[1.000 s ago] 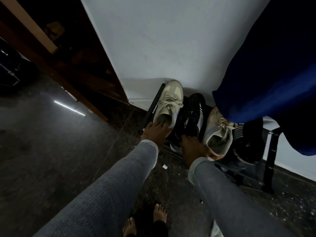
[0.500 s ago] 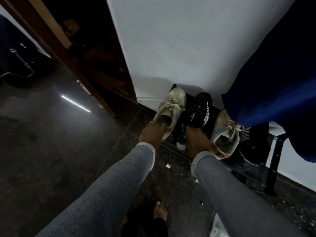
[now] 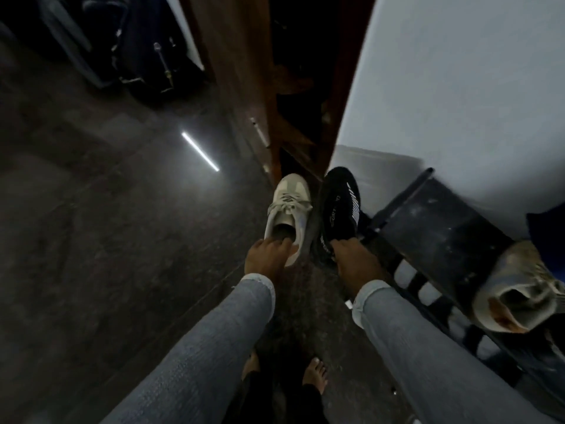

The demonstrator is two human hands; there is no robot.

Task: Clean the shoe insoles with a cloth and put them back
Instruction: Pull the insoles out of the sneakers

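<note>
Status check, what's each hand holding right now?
Left hand grips beige sneaker at heel. Right hand grips black sneaker. Both clear of shoe rack. No cloth in view.

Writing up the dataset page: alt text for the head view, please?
Seen from above, a person's left hand grips a beige shoe by its heel opening and the right hand grips a black shoe, both held over a dark floor. A dark shoe rack against a white wall holds another beige shoe.
</note>
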